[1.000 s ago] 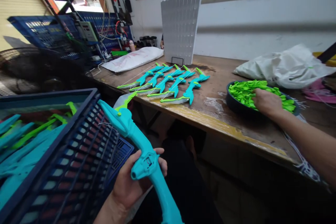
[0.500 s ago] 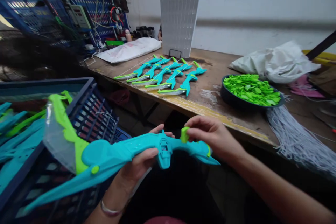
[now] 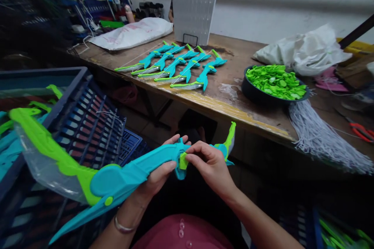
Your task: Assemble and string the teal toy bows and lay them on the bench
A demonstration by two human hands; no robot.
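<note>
A turquoise toy bow (image 3: 137,163) with lime-green limbs lies across my lap area, held near its middle by my left hand (image 3: 159,175). The thumb presses on the near side, with the other fingers behind. Between the thumb and fingers of my right hand (image 3: 209,165) is a small lime-green plastic piece (image 3: 183,161). That piece sits against the socket at the bow's centre; how deep it goes in I cannot tell. On the workbench (image 3: 233,113) beyond, several similar bows (image 3: 178,64) lie side by side with white strings.
A dark round basin (image 3: 274,97) of lime-green pieces stands on the bench, beside a bundle of white strings (image 3: 324,136). Red-handled pliers (image 3: 360,131) lie at right. A blue crate (image 3: 87,120) with turquoise parts is at my left. A grey panel (image 3: 194,4) stands behind the bows.
My right hand has moved left, bringing the green piece from beside the bow onto its central socket. The bow's far green limb has come into view. My view has tilted down.
</note>
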